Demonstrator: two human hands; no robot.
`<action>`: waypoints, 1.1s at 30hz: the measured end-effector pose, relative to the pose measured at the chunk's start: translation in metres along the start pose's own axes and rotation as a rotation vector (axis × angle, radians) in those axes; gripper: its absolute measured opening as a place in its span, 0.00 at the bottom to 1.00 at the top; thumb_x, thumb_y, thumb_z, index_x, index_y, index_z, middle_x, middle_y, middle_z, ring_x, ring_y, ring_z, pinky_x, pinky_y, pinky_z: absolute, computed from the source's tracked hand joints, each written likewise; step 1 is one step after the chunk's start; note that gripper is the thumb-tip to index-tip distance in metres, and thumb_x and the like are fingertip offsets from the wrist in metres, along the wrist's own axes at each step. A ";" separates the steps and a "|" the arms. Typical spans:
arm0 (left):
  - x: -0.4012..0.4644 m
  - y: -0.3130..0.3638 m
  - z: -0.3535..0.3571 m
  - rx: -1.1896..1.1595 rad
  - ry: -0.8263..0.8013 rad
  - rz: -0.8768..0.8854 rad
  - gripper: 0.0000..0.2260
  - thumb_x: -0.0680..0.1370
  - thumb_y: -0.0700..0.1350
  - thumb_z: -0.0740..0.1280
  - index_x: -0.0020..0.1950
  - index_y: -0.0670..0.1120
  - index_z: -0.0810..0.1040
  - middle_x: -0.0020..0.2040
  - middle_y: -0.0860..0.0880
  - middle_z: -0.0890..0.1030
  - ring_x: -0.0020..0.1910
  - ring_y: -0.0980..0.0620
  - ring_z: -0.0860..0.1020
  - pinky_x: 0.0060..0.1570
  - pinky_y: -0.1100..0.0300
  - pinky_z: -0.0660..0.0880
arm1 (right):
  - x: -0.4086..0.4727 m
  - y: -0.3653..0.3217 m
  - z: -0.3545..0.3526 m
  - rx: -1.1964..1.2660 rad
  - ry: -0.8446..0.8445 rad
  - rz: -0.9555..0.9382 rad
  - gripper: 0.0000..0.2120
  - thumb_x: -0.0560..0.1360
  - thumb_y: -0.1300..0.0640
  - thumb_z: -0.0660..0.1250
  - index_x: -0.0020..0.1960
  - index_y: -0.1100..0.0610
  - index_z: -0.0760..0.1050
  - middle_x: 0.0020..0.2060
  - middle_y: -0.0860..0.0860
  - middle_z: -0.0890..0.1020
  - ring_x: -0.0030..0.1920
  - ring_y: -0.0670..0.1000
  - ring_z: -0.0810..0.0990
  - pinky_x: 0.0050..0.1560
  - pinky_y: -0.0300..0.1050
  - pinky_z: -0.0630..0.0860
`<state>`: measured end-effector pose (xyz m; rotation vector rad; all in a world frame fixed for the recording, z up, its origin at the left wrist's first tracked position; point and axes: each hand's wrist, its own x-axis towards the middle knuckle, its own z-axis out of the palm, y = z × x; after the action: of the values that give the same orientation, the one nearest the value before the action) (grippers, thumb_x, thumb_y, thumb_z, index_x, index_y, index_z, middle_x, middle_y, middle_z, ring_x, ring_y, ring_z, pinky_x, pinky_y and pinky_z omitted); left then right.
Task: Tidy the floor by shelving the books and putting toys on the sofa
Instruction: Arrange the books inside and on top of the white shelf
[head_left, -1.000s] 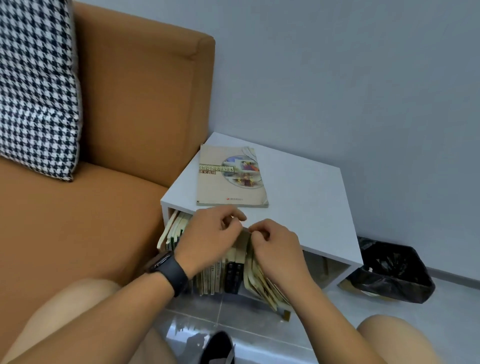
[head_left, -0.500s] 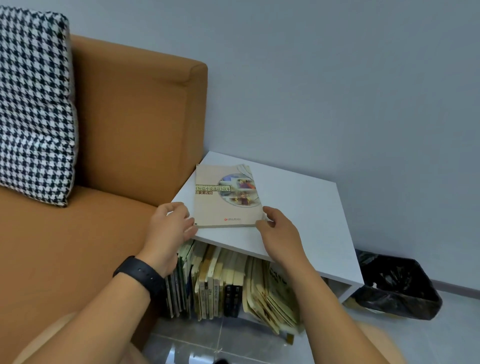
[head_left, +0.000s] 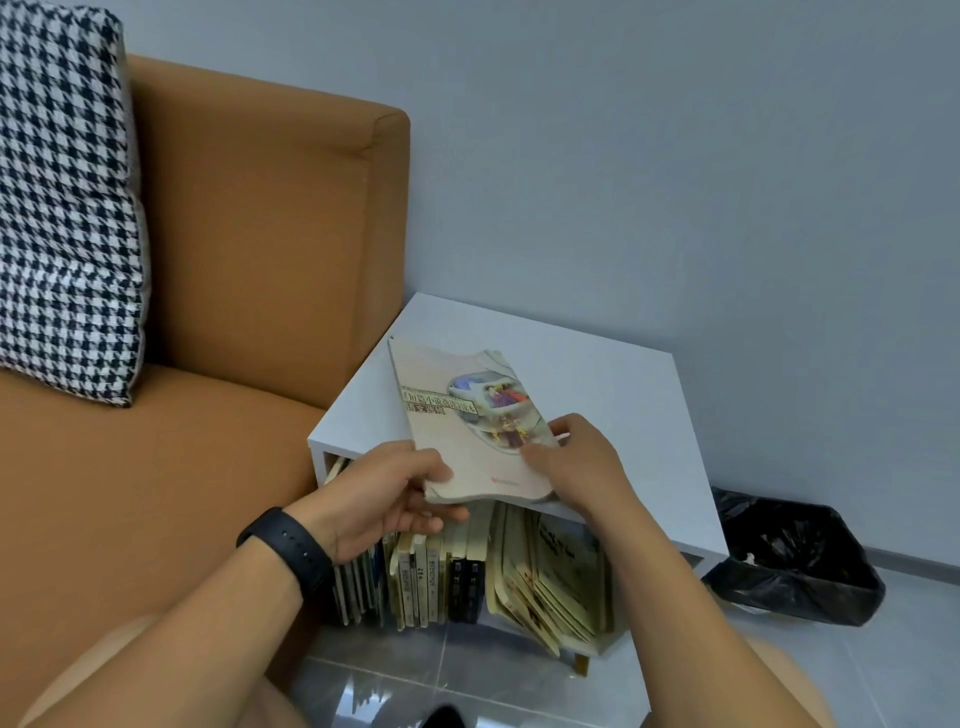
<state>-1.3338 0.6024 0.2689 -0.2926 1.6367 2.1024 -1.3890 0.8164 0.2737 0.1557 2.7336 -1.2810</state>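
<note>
A thin beige paperback book (head_left: 457, 415) with a round picture on its cover is lifted at its near end off the top of the white shelf unit (head_left: 623, 395). My left hand (head_left: 384, 499), with a black watch on the wrist, grips the book's near left corner. My right hand (head_left: 582, 467) holds its near right edge. Under the shelf top, a row of books (head_left: 441, 571) stands upright, and several more books (head_left: 550, 582) lean to the right of them.
An orange sofa (head_left: 208, 312) with a houndstooth cushion (head_left: 62, 208) stands left of the shelf. A black bin with a bag (head_left: 789, 566) sits on the grey tiled floor to the right. My knees are at the bottom edge.
Both hands left the books in the shelf opening, rose to the book on top, and took hold of it. Its near end is now raised and turned.
</note>
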 end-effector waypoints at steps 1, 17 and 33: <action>-0.002 -0.001 0.001 0.024 -0.055 -0.036 0.14 0.79 0.37 0.64 0.65 0.40 0.74 0.56 0.37 0.84 0.48 0.40 0.84 0.35 0.58 0.81 | -0.002 0.003 -0.003 -0.007 0.001 -0.016 0.09 0.77 0.52 0.67 0.57 0.51 0.73 0.49 0.46 0.79 0.48 0.46 0.79 0.38 0.40 0.72; 0.008 0.012 -0.008 -0.132 0.137 0.215 0.17 0.82 0.60 0.60 0.61 0.50 0.77 0.50 0.43 0.82 0.42 0.46 0.81 0.39 0.53 0.81 | -0.044 0.025 -0.051 0.120 -0.021 -0.116 0.06 0.79 0.55 0.66 0.45 0.45 0.76 0.43 0.46 0.83 0.46 0.58 0.82 0.38 0.51 0.77; -0.006 -0.021 -0.009 0.657 -0.392 -0.327 0.12 0.80 0.39 0.66 0.64 0.44 0.77 0.58 0.39 0.84 0.57 0.38 0.83 0.36 0.56 0.82 | -0.074 0.069 0.026 -0.569 -0.457 -0.044 0.09 0.77 0.59 0.62 0.51 0.49 0.80 0.47 0.48 0.82 0.45 0.49 0.80 0.41 0.41 0.76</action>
<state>-1.3193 0.5962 0.2506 0.0656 1.7755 1.2029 -1.3041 0.8375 0.2160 -0.2225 2.5666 -0.4235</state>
